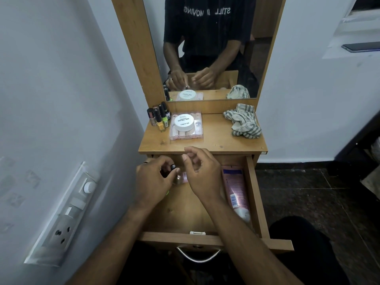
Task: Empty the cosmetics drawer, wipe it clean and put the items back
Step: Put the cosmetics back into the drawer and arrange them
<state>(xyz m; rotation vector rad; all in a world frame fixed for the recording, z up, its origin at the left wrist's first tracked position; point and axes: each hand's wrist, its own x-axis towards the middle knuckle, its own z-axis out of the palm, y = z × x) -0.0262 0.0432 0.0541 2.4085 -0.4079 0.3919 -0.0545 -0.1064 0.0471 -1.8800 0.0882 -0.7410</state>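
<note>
While my left hand (pixel 153 182) pinches a small bottle (pixel 172 167) (right hand (pixel 202 171) loosely curled, empty), drawer (pixel 254 194) is half-emptied, tube (pixel 236 190) remains, wiping pending.

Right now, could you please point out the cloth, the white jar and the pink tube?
cloth (pixel 243 121), head view, middle of the striped bundle
white jar (pixel 184 121), head view, lid centre
pink tube (pixel 235 190), head view, mid body

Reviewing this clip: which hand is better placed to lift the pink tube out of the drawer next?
Probably the right hand. It hovers open right beside the pink tube lying along the drawer's right wall, while the left hand is already closed around small nail polish bottles.
</note>
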